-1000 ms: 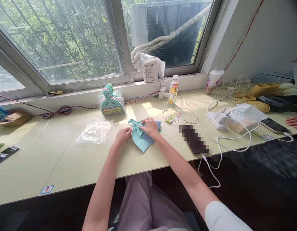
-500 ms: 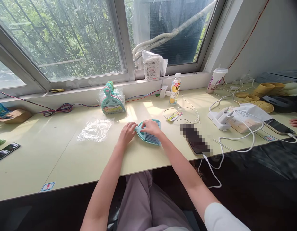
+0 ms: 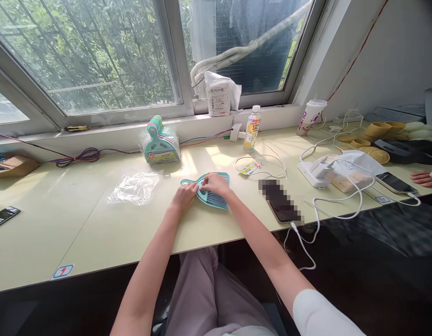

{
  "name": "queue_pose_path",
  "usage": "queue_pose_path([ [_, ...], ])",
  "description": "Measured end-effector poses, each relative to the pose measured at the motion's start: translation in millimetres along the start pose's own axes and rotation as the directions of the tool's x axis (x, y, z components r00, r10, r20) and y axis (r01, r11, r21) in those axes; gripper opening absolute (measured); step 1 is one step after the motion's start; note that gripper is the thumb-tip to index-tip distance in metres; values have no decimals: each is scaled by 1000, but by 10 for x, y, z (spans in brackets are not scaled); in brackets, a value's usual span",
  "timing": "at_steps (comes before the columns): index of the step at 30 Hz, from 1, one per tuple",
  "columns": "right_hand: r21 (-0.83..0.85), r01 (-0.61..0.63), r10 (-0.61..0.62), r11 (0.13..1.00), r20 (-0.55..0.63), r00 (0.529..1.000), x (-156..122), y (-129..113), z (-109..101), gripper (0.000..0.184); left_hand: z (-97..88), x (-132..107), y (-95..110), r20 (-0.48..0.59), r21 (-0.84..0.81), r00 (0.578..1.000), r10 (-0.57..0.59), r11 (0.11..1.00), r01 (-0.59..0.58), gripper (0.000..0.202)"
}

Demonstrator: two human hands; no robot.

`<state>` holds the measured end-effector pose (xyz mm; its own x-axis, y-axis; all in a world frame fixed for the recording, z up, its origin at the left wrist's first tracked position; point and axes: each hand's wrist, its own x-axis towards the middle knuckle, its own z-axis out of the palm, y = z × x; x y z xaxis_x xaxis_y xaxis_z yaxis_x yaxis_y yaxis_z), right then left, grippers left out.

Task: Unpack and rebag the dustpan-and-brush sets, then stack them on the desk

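A small teal dustpan with a brush (image 3: 221,201) lies flat on the table in front of me, its handle pointing left. My left hand (image 3: 185,194) is closed at the near side of the handle, its fingertips pinched on the dustpan where handle and pan meet. Over the pan's upper left part, my right hand (image 3: 216,183) reaches in with thumb and fingers pinched close to my left fingertips. Exactly what the right fingertips grip is hidden. A crumpled clear plastic bag (image 3: 134,188) is left of my hands, and a yellow card tag (image 3: 251,167) lies to the right.
Bagged dustpan sets (image 3: 162,144) stand by the sill. At the right are a drink bottle (image 3: 252,128), a phone (image 3: 281,201), a power strip (image 3: 315,175) with white cables, and a cup (image 3: 311,117). Another person's hand (image 3: 425,179) rests at the far right.
My left hand has slid toward me off the top of the handle, so the handle's loop now shows. My right hand stays over the pan, fingers drawn closer together. The view shifted slightly.
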<state>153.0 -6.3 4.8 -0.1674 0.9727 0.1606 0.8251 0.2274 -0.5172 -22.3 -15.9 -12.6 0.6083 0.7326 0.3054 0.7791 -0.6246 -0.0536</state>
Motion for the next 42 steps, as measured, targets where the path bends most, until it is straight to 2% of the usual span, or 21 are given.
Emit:
queue_pose_path([
  [3, -11, -9, 9, 1000, -1, 1000, 1, -1, 23, 13, 13, -12, 0, 4, 15, 1000, -7, 1000, 7, 26],
  [6, -2, -9, 9, 1000, -44, 999, 9, -6, 44, 16, 17, -19, 0, -122, -89, 988, -94, 993, 83, 27],
  [7, 5, -15, 15, 1000, -70, 997, 15, -7, 43, 17, 15, -15, 1, -194, -157, 970, -148, 981, 119, 29],
  [9, 28, -52, 56, 998, -138, 989, 27, -8, 24, 18, 7, 8, 7, -321, -350, 901, -293, 920, 174, 36],
  [10, 46, -82, 89, 996, -183, 979, 31, -10, 8, 19, 2, 23, 13, -331, -479, 867, -372, 858, 185, 42],
  [11, 67, -113, 125, 991, -234, 964, 31, -14, -9, 19, -4, 38, 23, -280, -620, 857, -432, 763, 182, 47],
  [12, 89, -137, 157, 987, -289, 944, 29, -21, -25, 20, -11, 52, 36, -178, -754, 873, -454, 633, 175, 52],
  [13, 107, -152, 180, 983, -341, 923, 23, -31, -36, 20, -20, 62, 54, -52, -859, 903, -427, 480, 177, 57],
  [15, 120, -161, 197, 980, -418, 887, 5, -61, -38, 22, -44, 66, 99, 153, -954, 949, -276, 209, 215, 62],
  [17, 110, -153, 186, 982, -441, 878, -7, -94, -18, 22, -73, 51, 142, 231, -966, 956, -180, 79, 248, 67],
  [20, 89, -114, 140, 990, -404, 904, 1, -109, 8, 22, -105, 23, 150, 277, -958, 943, -185, 27, 287, 75],
  [23, 86, -81, 107, 993, -357, 928, 25, -37, -40, 21, -99, 10, 61, 274, -960, 924, -267, -25, 278, 70],
  [24, 70, -97, 117, 993, -374, 920, 29, 10, -74, 19, -89, 8, 15, 261, -964, 911, -319, -41, 262, 66],
  [26, -8, -188, 162, 982, -470, 867, 27, 135, -153, 15, -63, 3, -87, 250, -967, 867, -431, -70, 244, 58],
  [29, -134, -392, 248, 910, -584, 773, 13, 375, -249, 30, -20, -8, -226, 279, -959, 786, -552, -122, 255, 48],
  [32, -143, -547, 400, 825, -537, 743, 15, 615, -283, 35, 14, -14, -313, 298, -954, 715, -632, -164, 253, 43],
  [34, -92, -572, 475, 815, -461, 750, 28, 733, -281, 37, 29, -12, -343, 320, -946, 656, -683, -189, 264, 41],
  [36, -18, -539, 480, 842, -431, 764, 43, 795, -278, 41, 39, -7, -358, 345, -936, 604, -718, -219, 274, 39],
  [37, 25, -506, 462, 862, -446, 767, 49, 805, -279, 42, 43, -3, -363, 352, -934, 592, -725, -234, 269, 37],
  [40, 162, -336, 367, 928, -553, 748, 56, 745, -292, 43, 49, 4, -369, 362, -932, 596, -717, -278, 231, 34],
  [42, 270, -166, 302, 949, -617, 726, 55, 639, -302, 40, 57, 7, -372, 380, -925, 605, -700, -305, 227, 32],
])
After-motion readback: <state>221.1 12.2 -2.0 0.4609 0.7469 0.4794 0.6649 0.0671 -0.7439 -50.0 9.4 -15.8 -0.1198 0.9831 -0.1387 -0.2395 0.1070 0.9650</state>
